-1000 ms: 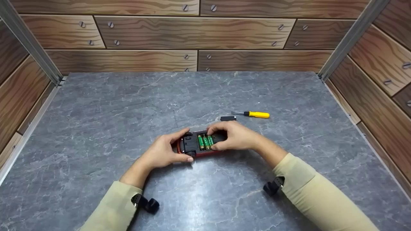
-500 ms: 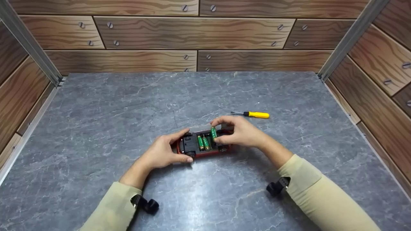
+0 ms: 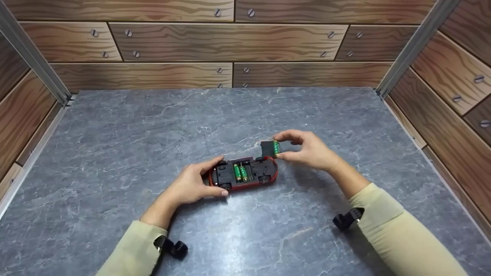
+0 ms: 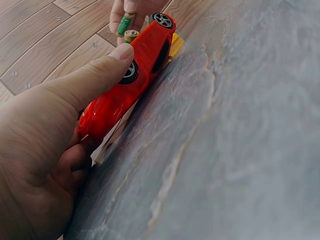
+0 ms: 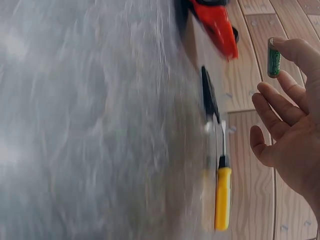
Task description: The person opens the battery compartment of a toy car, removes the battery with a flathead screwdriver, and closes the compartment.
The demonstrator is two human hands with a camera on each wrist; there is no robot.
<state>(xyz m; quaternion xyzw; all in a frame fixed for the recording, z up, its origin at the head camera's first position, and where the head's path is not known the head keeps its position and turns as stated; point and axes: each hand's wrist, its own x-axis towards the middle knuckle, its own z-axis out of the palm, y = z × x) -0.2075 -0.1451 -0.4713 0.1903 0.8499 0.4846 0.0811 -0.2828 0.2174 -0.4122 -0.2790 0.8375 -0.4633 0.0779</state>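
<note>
A red toy car [image 3: 270, 168] lies upside down on the table, its battery compartment uncovered. My left hand [image 3: 190, 182] grips its left end between thumb and fingers. Two green batteries [image 3: 241, 173] sit side by side in the compartment, with a bare slot at their right. Thumb and fingertip of my right hand [image 3: 312, 151] pinch a third green battery [image 5: 274, 57] by its two ends. In the head view this battery overlaps the black battery cover [image 3: 267, 148], just beyond the car's right end. The right hand's other fingers spread loosely in the right wrist view.
A screwdriver with a yellow handle [image 5: 223, 195] lies near the cover, hidden behind the right hand in the head view. Wood-patterned panels [image 3: 172, 42] border the grey marbled table [image 3: 153, 119] at the back and sides.
My right hand has lifted one battery out of the compartment and carried it right and away from me, beyond the car. The left hand has kept its grip on the car.
</note>
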